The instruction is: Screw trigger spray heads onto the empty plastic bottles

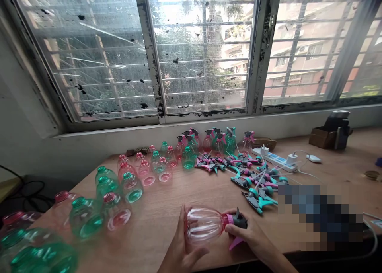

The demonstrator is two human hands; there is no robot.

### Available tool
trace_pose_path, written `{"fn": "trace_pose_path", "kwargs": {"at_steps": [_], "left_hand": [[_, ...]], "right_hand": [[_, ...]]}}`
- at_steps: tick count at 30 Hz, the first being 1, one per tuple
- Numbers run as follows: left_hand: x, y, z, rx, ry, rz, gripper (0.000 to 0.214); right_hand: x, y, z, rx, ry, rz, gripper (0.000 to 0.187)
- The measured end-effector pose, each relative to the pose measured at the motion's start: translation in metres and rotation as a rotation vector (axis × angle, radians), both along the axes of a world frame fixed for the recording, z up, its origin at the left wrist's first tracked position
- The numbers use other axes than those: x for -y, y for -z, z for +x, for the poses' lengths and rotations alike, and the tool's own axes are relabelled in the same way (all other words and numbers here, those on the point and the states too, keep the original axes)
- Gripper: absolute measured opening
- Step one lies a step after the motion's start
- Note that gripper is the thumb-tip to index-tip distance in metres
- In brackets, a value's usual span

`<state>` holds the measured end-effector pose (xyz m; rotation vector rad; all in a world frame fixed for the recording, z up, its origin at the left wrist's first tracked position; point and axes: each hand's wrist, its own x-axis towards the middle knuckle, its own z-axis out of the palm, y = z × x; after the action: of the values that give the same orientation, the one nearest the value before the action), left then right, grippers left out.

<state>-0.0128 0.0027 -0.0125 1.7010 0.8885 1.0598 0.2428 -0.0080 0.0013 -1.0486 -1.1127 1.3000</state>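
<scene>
A clear pink spray bottle (204, 223) lies on its side above the near edge of the wooden table (167, 201). My left hand (180, 249) is wrapped around the bottle's body. My right hand (249, 235) grips the dark spray head with pink collar and trigger (235, 221) at the bottle's neck. A pile of loose spray heads (253, 177), teal and pink, lies just beyond my right hand.
Several open pink and green bottles (119, 193) stand across the left of the table. Finished bottles with spray heads (215, 139) stand by the window wall. A white power strip (276, 158) and a brown box (324, 137) lie at the right.
</scene>
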Motion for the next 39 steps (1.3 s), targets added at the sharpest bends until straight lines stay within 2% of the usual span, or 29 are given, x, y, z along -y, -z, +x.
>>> {"fn": "trace_pose_path", "kwargs": {"at_steps": [5,10,15,20,26,32,39], "left_hand": [[0.001,-0.003,0.0,-0.03,-0.011,-0.029,0.1],[-0.001,0.002,-0.001,-0.038,-0.014,0.029,0.088],[0.0,0.002,-0.001,-0.025,0.001,0.027,0.101],[0.001,0.0,0.001,-0.025,-0.028,0.02,0.094],[-0.001,0.005,0.0,-0.077,-0.033,0.037,0.091],[-0.001,0.008,-0.002,-0.087,-0.026,0.031,0.105],[0.001,0.003,0.0,-0.052,-0.009,0.044,0.096]], "right_hand": [[0.001,-0.004,0.001,0.03,0.009,0.014,0.04],[0.001,-0.001,-0.001,-0.055,-0.007,-0.004,0.042],[0.001,-0.001,-0.001,-0.05,-0.022,0.002,0.041],[0.001,-0.003,0.0,0.021,0.005,0.021,0.043],[0.002,-0.005,-0.002,-0.012,-0.007,0.0,0.048],[0.001,-0.005,-0.002,0.034,0.004,0.008,0.047],[0.003,-0.009,-0.001,0.052,-0.013,0.027,0.045]]}}
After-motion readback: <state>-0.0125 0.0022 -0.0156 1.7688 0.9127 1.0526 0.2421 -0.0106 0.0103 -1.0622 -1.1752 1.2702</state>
